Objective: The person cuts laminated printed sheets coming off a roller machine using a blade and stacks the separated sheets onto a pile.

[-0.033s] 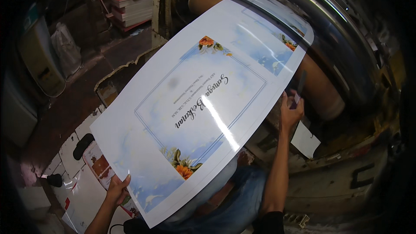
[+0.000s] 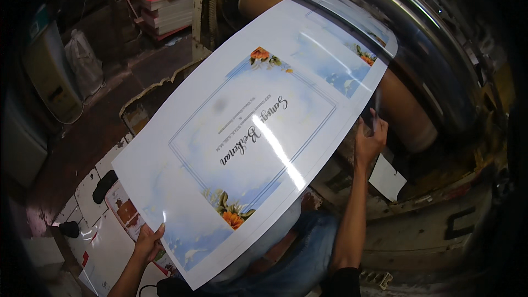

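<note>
A large glossy printed sheet [image 2: 144, 154], pale blue with orange flowers and dark script lettering, slopes from the shiny metal roller [image 2: 434, 38] at the upper right down toward my lap. My left hand [image 2: 147, 243] pinches its lower left edge, thumb on top and the fingers underneath. Beside the sheet's right edge, close to the roller, my right hand [image 2: 370, 143] is closed around a small dark knife [image 2: 376, 122]. The blade points up toward the roller and is partly blurred. Much of the knife's handle is hidden by the fingers.
A brown cardboard-coloured roll [image 2: 407, 113] sits below the metal roller. Stacked books with a red cover [image 2: 170, 8] stand at the far left. A worn white table [image 2: 107, 242] lies under my left arm, and a white card [image 2: 387, 177] is near my right forearm.
The sheet has shifted very slightly to the left and down. In my right hand the knife has turned, and its blade now shows narrower and more upright. My left hand keeps its grip.
</note>
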`<state>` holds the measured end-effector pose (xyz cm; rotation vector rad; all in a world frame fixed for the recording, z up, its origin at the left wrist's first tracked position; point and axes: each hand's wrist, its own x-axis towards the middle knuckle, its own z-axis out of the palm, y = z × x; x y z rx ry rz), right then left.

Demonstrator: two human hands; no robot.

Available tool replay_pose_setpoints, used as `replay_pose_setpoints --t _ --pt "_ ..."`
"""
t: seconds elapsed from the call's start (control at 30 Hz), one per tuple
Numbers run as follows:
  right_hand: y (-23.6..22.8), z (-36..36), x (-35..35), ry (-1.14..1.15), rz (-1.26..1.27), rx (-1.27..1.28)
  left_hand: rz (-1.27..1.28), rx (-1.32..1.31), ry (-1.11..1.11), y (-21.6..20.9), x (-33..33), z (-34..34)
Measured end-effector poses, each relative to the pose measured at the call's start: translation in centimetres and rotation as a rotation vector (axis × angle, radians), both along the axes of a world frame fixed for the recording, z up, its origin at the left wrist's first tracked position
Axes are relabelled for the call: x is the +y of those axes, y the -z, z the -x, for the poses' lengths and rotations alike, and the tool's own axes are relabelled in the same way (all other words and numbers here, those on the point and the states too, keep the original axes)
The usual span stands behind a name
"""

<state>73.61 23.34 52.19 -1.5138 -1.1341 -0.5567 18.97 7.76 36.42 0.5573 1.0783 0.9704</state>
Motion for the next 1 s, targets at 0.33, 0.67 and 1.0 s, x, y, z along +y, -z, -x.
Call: replay_pose_setpoints --t 0.33,0.67,1.0 --pt "4.6 5.1 -16.0 -0.341 0.195 -0.308 -0.012 0.158 0.087 6.8 -16.2 10.9" --pt "5.9 5.7 -18.2 -0.319 0.363 -0.138 0.045 0.346 -0.032 12.4 -15.4 18.8" --pt "9.7 14.8 -18.8 -0.495 0.501 -0.079 0.049 0.475 0.009 22.4 -12.0 25.7"
